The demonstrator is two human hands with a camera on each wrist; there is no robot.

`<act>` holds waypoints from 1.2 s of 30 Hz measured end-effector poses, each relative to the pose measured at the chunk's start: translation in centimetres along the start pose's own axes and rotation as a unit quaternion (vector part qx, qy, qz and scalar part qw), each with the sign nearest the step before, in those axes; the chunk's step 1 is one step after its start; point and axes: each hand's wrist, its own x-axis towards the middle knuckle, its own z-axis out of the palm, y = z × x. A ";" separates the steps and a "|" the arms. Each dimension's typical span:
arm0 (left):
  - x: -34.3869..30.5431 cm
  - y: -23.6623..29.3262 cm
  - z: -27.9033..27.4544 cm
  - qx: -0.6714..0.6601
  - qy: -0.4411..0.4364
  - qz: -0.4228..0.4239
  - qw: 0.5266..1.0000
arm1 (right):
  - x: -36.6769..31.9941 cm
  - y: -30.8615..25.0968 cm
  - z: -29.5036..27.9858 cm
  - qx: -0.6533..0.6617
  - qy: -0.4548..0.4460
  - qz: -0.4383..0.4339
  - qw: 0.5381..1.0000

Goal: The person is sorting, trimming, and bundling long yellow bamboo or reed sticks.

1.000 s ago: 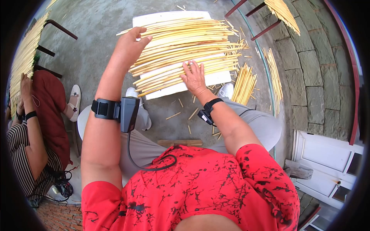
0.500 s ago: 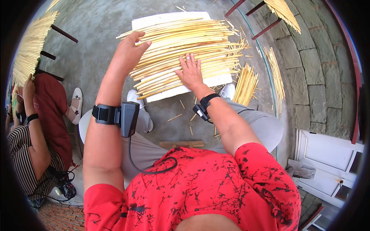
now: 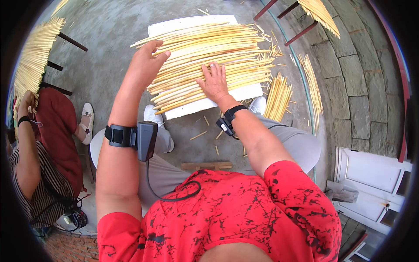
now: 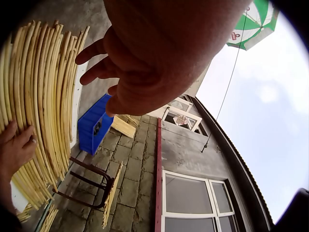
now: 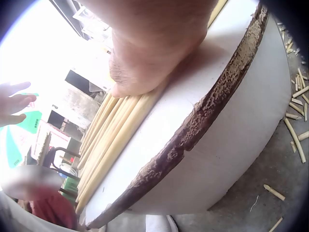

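Observation:
Long pale yellow stalks (image 3: 187,54) lie side by side across a white board (image 3: 192,112) in the head view. My right hand (image 3: 214,83) rests flat on the nearer stalks, fingers spread and pointing away from me. In the right wrist view, that hand (image 5: 154,53) lies low over the stalks (image 5: 120,125), its fingers mostly hidden. Over the left ends of the stalks hovers my left hand (image 3: 147,64), fingers loosely bent. The left wrist view shows this hand (image 4: 149,58) raised beside the stalks with nothing in its grasp.
A bundle of stalks (image 3: 278,98) lies right of the board, with short cut pieces (image 3: 273,50) scattered around. At the left, another person (image 3: 32,148) sits by a slatted stalk panel (image 3: 37,54) on dark legs. A hose (image 3: 301,74) runs along the right; a blue crate (image 4: 94,125) stands beyond.
My right hand has slid away from me and slightly left, and the nearer stalks now lie closer to the rest, narrowing the white gap between them. My left hand has come slightly nearer.

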 end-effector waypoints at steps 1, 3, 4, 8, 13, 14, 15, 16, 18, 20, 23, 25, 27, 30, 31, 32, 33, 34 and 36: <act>-0.1 0.2 0.0 -0.001 0.015 0.006 1.000 | -0.2 -0.1 -0.2 -0.001 0.000 0.001 1.000; -0.1 0.3 0.1 -0.001 0.028 0.011 1.000 | -0.5 -0.2 -0.5 0.008 -0.032 0.010 0.999; -0.2 0.3 0.1 -0.002 0.029 0.014 0.999 | -0.5 -0.3 -0.5 0.008 -0.032 0.010 0.999; -0.2 -0.1 0.1 -0.011 0.030 0.032 0.999 | 0.7 -0.2 -0.1 0.025 0.031 0.006 0.999; -0.2 -0.1 0.2 -0.013 0.027 0.019 0.999 | 1.3 -0.1 0.0 -0.017 -0.020 0.003 1.000; -0.1 -0.3 0.2 -0.013 0.027 0.021 0.999 | 1.1 -0.1 0.0 -0.020 -0.024 0.007 0.999; -0.1 -0.5 0.2 -0.014 0.026 0.021 0.999 | 0.9 -0.3 -0.1 -0.023 -0.029 0.012 0.999; 0.0 -0.6 0.2 -0.020 0.024 0.018 0.999 | 0.8 -0.4 -0.2 -0.024 -0.030 0.014 0.999; 0.1 -0.9 0.3 -0.027 0.021 0.016 0.999 | 0.6 -0.6 -0.4 -0.003 -0.059 0.028 0.998; 0.1 -0.9 0.6 -0.022 0.020 0.023 0.999 | 0.4 -0.3 -1.1 -0.002 -0.067 0.030 0.997; 0.5 -1.9 0.4 0.008 0.029 0.040 0.999 | 0.7 -0.4 -0.2 0.009 -0.046 0.033 0.998; 0.3 -1.9 0.3 -0.003 0.029 0.035 0.999 | 1.2 -0.1 0.0 0.013 -0.012 0.036 0.999; 0.1 -1.6 0.4 -0.012 0.027 0.030 0.999 | 2.0 0.2 0.3 0.017 -0.007 0.030 0.999; 0.1 -1.4 0.5 -0.026 0.018 0.000 1.000 | 2.5 0.4 0.4 0.011 -0.022 0.019 1.000; 0.2 -1.4 0.5 -0.023 0.015 -0.003 1.000 | 2.5 0.3 0.4 0.000 -0.041 0.011 0.999; 0.3 -1.5 0.5 -0.020 0.012 -0.007 1.000 | 2.3 0.2 0.5 -0.009 -0.022 0.013 1.000; 0.4 -1.6 0.5 -0.018 0.011 -0.009 1.000 | 2.3 0.0 0.1 -0.006 -0.023 0.013 1.000; 0.3 -1.6 0.5 -0.013 0.015 0.002 1.000 | 2.2 -0.2 -0.4 -0.014 -0.039 0.025 0.999; 0.3 -1.8 0.5 -0.007 0.016 0.010 1.000 | 2.1 -0.4 -0.5 -0.016 -0.012 0.031 0.999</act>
